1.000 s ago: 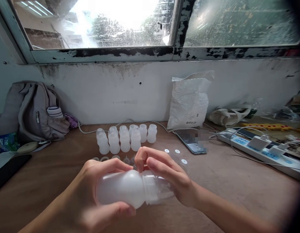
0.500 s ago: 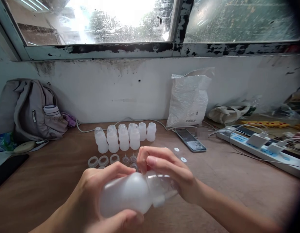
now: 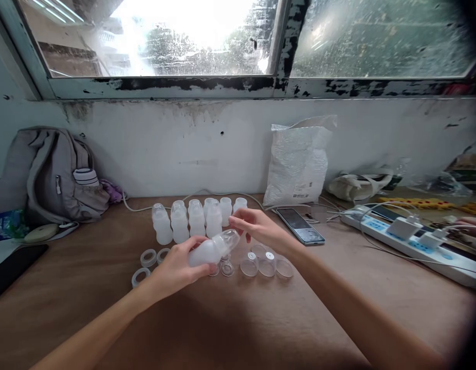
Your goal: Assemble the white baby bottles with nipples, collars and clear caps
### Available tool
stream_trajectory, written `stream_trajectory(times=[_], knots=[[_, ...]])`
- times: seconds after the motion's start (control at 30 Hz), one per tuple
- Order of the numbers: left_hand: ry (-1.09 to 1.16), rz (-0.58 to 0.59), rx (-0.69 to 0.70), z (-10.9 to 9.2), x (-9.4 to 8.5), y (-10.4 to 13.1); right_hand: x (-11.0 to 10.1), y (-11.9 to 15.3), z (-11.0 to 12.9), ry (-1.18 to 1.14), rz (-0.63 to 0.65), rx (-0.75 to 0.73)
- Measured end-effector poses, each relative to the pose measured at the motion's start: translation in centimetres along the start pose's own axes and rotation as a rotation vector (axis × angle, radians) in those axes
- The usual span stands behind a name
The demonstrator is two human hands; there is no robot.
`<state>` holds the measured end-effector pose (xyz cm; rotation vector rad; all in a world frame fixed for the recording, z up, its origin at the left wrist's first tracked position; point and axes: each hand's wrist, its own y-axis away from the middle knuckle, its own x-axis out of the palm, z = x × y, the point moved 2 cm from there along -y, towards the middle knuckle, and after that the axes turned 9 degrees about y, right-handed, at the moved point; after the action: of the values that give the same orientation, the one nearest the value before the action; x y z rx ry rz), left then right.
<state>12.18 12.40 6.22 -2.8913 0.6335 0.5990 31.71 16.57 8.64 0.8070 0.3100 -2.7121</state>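
My left hand grips the white baby bottle round its body and holds it tilted over the table, the clear dome cap pointing up and right. Close beside the cap's tip is my right hand, fingers bent and apart, with nothing visible in them. White rings lie left of the left hand, some partly hidden by it. Clear nipples lie under the bottle. To the right are several clear dome caps, two with small white discs on them. Behind stands a group of white bottles, several capped.
A white plastic bag leans on the wall, with a phone in front. A power strip with chargers and cables lies at the right. On the left sit a grey backpack and a dark flat object. Another person's hand shows at the right edge.
The bottle and both hands have moved away from me, toward the standing bottles. My right hand has come off the cap. The clear caps on the table are now uncovered.
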Motion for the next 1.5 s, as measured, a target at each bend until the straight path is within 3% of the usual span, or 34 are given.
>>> stream_trajectory(times=[0.13, 0.27, 0.37, 0.57, 0.73, 0.83, 0.93, 1.17, 1.37, 1.5], knots=[[0.023, -0.094, 0.029, 0.2, -0.3, -0.2, -0.3, 0.5, 0.5, -0.103, 0.144, 0.008], [-0.037, -0.137, 0.079, 0.9, 0.0, -0.5, 0.1, 0.5, 0.7, -0.172, 0.162, -0.025], [-0.094, -0.169, 0.101, 0.8, -0.2, -0.5, -0.4, 0.5, 1.0, -0.209, 0.041, -0.058], [-0.238, -0.182, 0.074, -0.6, -2.6, -0.2, -3.3, 0.3, 0.9, -0.192, -0.365, -0.09], [-0.677, -0.097, -0.023, 0.1, -4.4, -0.1, -3.2, -0.9, -1.5, -0.024, -0.525, -0.142], [-0.939, -0.041, -0.096, 1.2, -4.8, -0.2, -2.0, -1.9, -3.3, 0.111, -0.51, -0.17], [-1.041, 0.015, -0.136, 1.7, -5.0, -0.2, -1.0, -2.5, -4.5, 0.164, -0.482, -0.18], [-1.0, 0.147, -0.212, 1.1, -4.9, 0.5, 0.3, -3.0, -6.0, 0.197, -0.341, -0.126], [-0.999, 0.233, -0.26, 0.5, -4.0, 0.9, 1.0, -3.2, -7.2, 0.176, -0.371, -0.129], [-0.995, 0.216, -0.234, 0.8, -4.3, 0.8, 1.3, -3.1, -7.3, 0.178, -0.384, -0.148]])
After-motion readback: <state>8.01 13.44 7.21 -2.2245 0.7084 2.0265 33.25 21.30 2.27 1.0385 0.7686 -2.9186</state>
